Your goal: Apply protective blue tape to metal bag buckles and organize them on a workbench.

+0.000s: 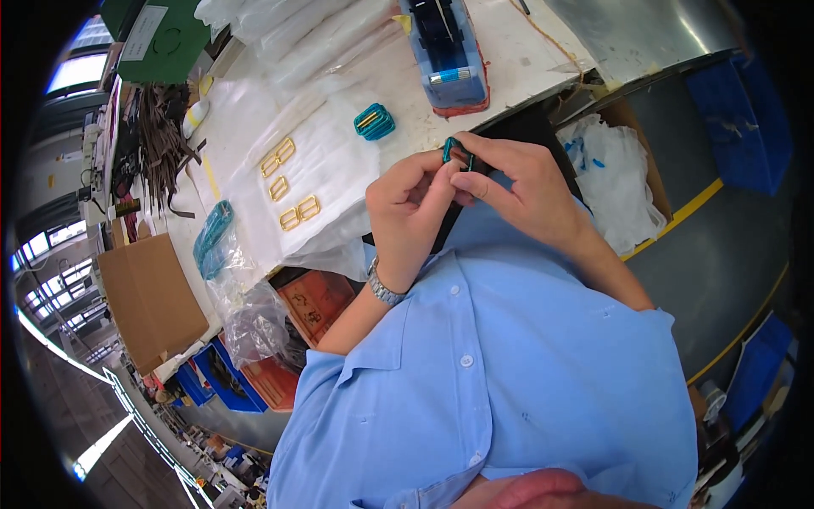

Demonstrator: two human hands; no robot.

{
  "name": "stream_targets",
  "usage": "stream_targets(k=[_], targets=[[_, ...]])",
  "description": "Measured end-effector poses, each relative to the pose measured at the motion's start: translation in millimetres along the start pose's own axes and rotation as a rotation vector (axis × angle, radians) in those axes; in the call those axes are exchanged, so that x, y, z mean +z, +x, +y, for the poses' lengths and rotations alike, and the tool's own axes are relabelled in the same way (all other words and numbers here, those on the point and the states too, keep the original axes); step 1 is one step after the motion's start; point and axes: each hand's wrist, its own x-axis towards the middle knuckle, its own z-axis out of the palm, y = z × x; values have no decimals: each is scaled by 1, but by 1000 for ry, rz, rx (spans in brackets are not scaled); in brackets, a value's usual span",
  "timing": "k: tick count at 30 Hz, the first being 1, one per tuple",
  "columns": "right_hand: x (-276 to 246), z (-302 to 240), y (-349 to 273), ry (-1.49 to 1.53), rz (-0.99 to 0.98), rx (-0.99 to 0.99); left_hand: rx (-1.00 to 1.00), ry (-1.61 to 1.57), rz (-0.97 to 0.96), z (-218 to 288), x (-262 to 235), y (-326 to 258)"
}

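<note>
Both hands meet in front of my chest at the table's edge. Between their fingertips is a small teal-wrapped piece, largely covered by the fingers. My left hand, with a metal watch on its wrist, pinches it from the left. My right hand grips it from the right, thumb and forefinger bent together. Farther left on the table lies a teal-wrapped buckle bundle with gold showing in it. Several gold slide buckles are spread on a white foam sheet.
A blue tape dispenser stands at the table's far side. Clear plastic wrap lies beyond the buckles. At left are a teal bundle by a clear bag, brown straps and a cardboard box. A box with white bags sits below right.
</note>
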Motion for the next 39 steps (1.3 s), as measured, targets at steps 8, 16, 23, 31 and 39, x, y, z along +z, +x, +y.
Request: stream_targets(k=[8, 16, 23, 31, 39], targets=[[-1, 0, 1, 589, -53, 391, -208, -402, -39, -12, -11, -4], [-5, -2, 0, 550, -142, 464, -195, -321, -69, -8, -12, -4], [-3, -11, -1, 214, -96, 355, -79, -61, 7, -1, -13, -1], [15, -17, 1, 110, -60, 245, -109, 145, -115, -1, -37, 1], [23, -10, 13, 163, -215, 334, 503, 830, -304, 20, -57, 8]])
